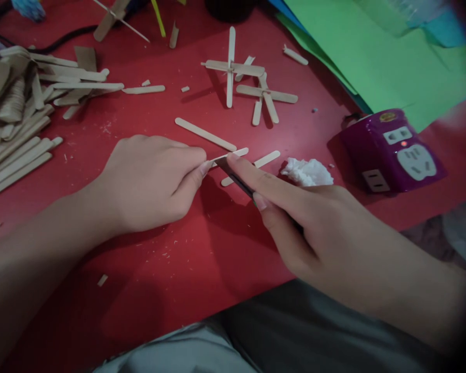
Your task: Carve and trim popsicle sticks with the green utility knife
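My left hand (155,178) pinches one end of a wooden craft stick (238,152) above the red table. In my right hand (306,223) is a dark utility knife (241,182), with the forefinger stretched along its top. The knife's blade rests at the craft stick, just right of my left fingertips; the exact contact is hard to make out. Beyond the hands lies a loose craft stick (205,134). Another craft stick (267,159) lies partly hidden behind my right forefinger.
A pile of craft sticks (19,114) spreads over the left of the red table (171,300). Crossed-stick pieces (230,83) stand farther back. Crumpled white tissue (307,172), a purple power socket cube (392,150) and green paper sheets (357,46) are at the right.
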Available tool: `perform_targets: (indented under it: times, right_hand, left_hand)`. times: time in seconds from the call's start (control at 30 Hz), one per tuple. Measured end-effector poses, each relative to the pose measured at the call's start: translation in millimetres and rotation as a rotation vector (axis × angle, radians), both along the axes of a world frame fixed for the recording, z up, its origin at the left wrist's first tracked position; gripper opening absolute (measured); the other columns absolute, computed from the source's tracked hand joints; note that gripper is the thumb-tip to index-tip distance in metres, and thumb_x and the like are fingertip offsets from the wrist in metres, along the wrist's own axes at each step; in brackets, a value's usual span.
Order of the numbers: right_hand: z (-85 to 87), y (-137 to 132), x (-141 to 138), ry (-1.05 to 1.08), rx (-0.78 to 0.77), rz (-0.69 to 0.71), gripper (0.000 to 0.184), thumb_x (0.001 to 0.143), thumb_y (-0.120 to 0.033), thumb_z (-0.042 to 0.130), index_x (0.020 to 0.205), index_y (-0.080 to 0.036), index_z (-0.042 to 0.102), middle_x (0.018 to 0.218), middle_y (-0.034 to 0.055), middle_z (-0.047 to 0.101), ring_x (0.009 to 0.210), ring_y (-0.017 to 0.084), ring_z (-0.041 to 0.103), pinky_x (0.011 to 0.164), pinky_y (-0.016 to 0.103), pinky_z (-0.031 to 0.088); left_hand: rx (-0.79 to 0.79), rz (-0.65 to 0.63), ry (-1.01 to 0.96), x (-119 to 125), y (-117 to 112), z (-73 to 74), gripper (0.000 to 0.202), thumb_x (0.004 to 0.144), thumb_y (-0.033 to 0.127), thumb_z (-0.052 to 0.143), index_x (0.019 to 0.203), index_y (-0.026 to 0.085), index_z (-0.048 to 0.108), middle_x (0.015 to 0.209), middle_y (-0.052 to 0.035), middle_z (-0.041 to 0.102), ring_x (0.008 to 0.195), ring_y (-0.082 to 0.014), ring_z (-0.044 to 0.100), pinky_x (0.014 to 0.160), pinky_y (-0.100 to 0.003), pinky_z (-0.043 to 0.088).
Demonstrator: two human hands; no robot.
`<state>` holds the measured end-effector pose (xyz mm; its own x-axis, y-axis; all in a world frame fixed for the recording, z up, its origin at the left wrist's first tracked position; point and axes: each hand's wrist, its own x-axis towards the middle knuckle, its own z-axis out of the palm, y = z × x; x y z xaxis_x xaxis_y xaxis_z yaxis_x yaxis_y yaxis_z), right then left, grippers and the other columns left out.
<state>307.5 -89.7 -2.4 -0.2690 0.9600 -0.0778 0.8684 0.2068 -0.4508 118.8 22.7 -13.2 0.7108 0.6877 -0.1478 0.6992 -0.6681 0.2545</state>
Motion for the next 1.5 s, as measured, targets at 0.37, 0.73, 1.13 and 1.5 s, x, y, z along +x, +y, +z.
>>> perform_targets:
  times: [0.37,0.73,1.13,1.5]
  right_hand:
    - [-0.7,0.0,-2.8,-0.062,0.000,0.002,0.064,0.089,-0.012,0.041,0.152,-0.016,0.040,0.059,0.0002,0.057,0.050,0.015,0.048,0.051,0.026,0.041]
    - [-4.0,1.0,0.9,-0.103,0.015,0.038,0.063,0.090,-0.013,0.040,0.153,-0.019,0.040,0.054,-0.0023,0.047,0.048,0.016,0.043,0.049,0.027,0.037]
    - [16.2,-5.2,-5.9,0.129,0.087,0.013,0.055,0.099,-0.024,0.042,0.154,-0.027,0.036,0.049,-0.0048,0.048,0.045,0.015,0.050,0.052,0.029,0.044]
    - [9.2,21.4,-41.2,0.191,-0.022,0.095,0.024,0.097,-0.030,0.048,0.112,-0.023,0.066,0.069,0.0002,0.063,0.056,0.015,0.060,0.049,0.025,0.046]
  left_hand:
    - [-0.005,0.001,-0.025,0.1,-0.1,1.7,0.032,0.086,0.038,0.044,0.059,0.021,0.049,0.050,-0.0025,0.048,0.055,-0.0179,0.051,0.052,-0.031,0.031]
    - [0.033,-0.019,0.037,-0.3,-0.8,2.3,0.031,0.087,0.038,0.041,0.064,0.022,0.054,0.052,-0.0031,0.052,0.053,-0.0182,0.050,0.052,-0.032,0.031]
    - [-0.003,0.101,-0.044,-28.9,-6.1,32.4,0.038,0.092,0.038,0.039,0.058,0.020,0.035,0.049,0.0015,0.034,0.051,-0.0124,0.034,0.056,-0.032,0.023]
    - [-0.075,0.387,-0.095,-128.8,-33.2,30.7,0.034,0.092,0.029,0.039,0.059,0.019,0.037,0.053,0.0038,0.035,0.053,-0.0089,0.035,0.054,-0.028,0.029]
